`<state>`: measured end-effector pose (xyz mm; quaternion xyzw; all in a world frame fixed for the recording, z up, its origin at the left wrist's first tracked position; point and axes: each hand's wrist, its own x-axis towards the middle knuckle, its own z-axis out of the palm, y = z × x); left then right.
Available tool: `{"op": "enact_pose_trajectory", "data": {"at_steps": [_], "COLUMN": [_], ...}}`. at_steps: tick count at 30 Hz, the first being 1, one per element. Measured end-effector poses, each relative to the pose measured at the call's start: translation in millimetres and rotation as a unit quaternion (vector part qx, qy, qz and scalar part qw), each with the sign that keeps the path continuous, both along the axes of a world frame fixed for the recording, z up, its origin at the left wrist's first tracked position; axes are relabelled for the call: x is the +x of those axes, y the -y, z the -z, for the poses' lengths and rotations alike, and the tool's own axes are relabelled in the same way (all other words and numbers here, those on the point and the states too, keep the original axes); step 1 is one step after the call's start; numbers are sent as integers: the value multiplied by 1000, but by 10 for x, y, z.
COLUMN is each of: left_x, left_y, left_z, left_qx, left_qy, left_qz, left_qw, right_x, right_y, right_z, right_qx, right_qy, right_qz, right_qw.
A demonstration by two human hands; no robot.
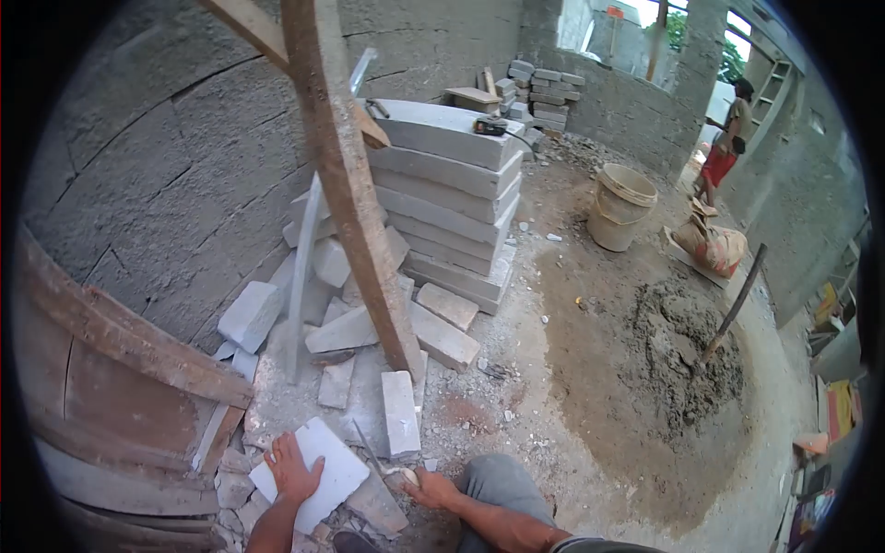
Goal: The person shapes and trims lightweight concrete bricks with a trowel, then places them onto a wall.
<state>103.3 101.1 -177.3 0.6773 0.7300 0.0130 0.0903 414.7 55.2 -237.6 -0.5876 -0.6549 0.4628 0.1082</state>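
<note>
Grey cloth covers a bent knee (502,493) at the bottom middle of the frame, with the tip of a dark shoe (355,542) beside it. Left of the knee, the left hand (295,472) lies flat on a white slab (336,475), at the lower left. Its fingers are spread wide. The right hand (433,488) has its fingers curled around the pale handle of a thin tool (371,449). The tool points up and left, near the slab's right edge.

Under all this is a dusty grey floor (525,419), with crumbs and broken bits on it. Old brown boards (138,369) fill the lower left. Loose blocks (401,415) lie about just past the hands. A rough wood post (346,184) leans through the upper middle, and behind it big pale blocks (452,198) are piled up. A small dark machine (491,125) sits on top.

To the right, a stick (737,300) stands tilted in a wet grey heap (668,369). Past it are a sack (714,244) and a dirty bucket (619,212).

Farther back, a person (728,138) in red shorts is near a ladder (772,92) at the upper right. Bumpy grey walls (166,157) go around the room, and light comes through a window hole (631,39).
</note>
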Motion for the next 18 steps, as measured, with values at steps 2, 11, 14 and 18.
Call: {"op": "enact_pose_trajectory", "data": {"at_steps": [2, 11, 14, 18], "left_x": [-9, -343, -372, -157], "left_y": [13, 385, 415, 300], "left_z": [-11, -47, 270, 162], "left_qx": [-15, -7, 46, 44], "left_qy": [-4, -30, -26, -7], "left_qz": [-7, 8, 2, -71], "left_qw": [1000, 1000, 999, 996], "right_x": [37, -88, -82, -143], "right_y": [-9, 11, 51, 10], "right_z": [-16, -40, -124, -473], "right_qx": [-5, 51, 74, 71], "right_qy": [12, -35, -61, -140], "right_qz": [-11, 32, 68, 100], "right_qw": [1000, 998, 993, 983]}}
